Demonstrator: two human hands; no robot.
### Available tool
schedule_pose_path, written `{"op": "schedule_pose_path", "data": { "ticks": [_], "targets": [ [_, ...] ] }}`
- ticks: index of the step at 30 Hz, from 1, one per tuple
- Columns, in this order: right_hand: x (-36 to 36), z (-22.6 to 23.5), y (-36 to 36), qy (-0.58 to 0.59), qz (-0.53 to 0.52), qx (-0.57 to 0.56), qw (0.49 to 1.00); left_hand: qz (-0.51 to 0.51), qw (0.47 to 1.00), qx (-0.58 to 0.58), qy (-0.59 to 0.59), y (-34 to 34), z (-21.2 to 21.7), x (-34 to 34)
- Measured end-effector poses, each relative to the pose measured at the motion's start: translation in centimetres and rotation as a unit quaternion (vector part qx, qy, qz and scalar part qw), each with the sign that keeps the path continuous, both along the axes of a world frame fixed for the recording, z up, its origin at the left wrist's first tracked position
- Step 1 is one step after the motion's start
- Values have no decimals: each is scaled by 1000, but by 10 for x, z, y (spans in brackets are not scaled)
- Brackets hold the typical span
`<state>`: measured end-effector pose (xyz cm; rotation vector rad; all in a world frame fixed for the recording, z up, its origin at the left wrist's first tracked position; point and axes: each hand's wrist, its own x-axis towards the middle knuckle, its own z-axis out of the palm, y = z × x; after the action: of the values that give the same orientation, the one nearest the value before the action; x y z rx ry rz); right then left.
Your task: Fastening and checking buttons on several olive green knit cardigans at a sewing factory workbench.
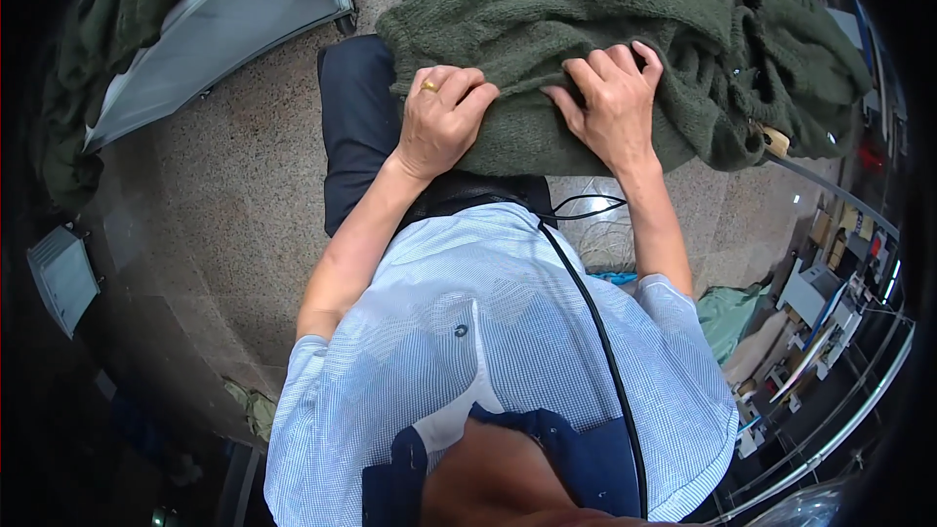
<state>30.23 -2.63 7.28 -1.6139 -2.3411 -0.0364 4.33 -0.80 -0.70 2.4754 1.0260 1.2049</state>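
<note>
A dark green knitted garment [547, 10] lies in thick folds in front of me, its near part across my lap. My left hand [449, 117], with a gold ring on one finger, is closed on a fold of the knit, thumb and fingers pinched together. To its right, my right hand [615, 102] has its fingers curled into the same garment. That thumb stands out from the fingers, the little finger is raised, and the other fingertips are partly hidden. A ridge of cloth runs between both hands.
On the left, more green knitwear [117, 29] hangs over a pale, metal-framed bin [244, 15]. A small grey box-like thing [64, 278] stands on the speckled floor [234, 156]. Light green cloth [727, 322] and cluttered shelving [820, 293] are at right. A black cord [595, 312] crosses my shirt.
</note>
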Motion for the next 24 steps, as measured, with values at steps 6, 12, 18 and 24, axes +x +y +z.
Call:
{"op": "schedule_pose_path", "data": {
  "ticks": [6, 12, 18, 24],
  "targets": [
    [10, 23, -23, 42, 109, -166, 979, -16, 997, 49, 52, -1, -2, -7],
    [-1, -5, -17, 202, -1, -166, 965, -30, 992, 46, 113, -3, 12, 2],
    [-20, -46, 12, 206, 46, -106, 972, -58, 994, 31, 83, -4, 3, 15],
    [-25, -50, 26, 146, 94, -67, 982, -66, 996, 31, 53, -2, 2, 9]
  ]
}}
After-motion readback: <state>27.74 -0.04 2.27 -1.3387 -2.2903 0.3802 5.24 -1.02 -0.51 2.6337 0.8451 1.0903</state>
